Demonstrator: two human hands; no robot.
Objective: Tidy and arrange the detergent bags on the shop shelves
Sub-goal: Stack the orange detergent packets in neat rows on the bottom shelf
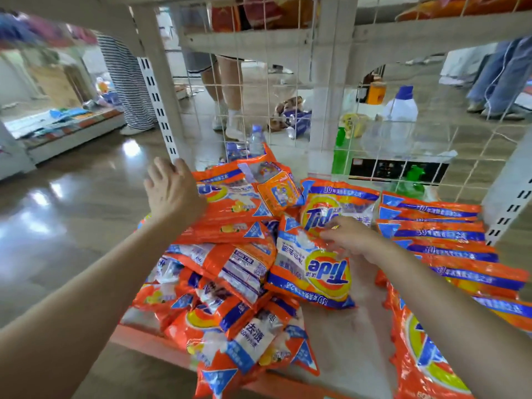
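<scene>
Right hand (349, 236) fingers curled onto upside-down Tide bag (312, 272), neat bag row (443, 240) beside, left hand (172, 190) open above jumbled pile (224, 283), wire grid (288, 90) behind.

Much of the shelf's stock is buried, cropped or smeared

The orange plastic detergent bag at the bottom right (426, 367) runs off the lower edge; the loose heap of orange bags (230, 283) hides its lower members; the white wire mesh back panel (288, 116) crosses blurred clear plastic bottles (256, 141) and people cut off at the legs; the right hand's (349, 237) fingertips are motion-blurred, so their hold on the upside-down orange bag (316, 272) is unclear.
</scene>
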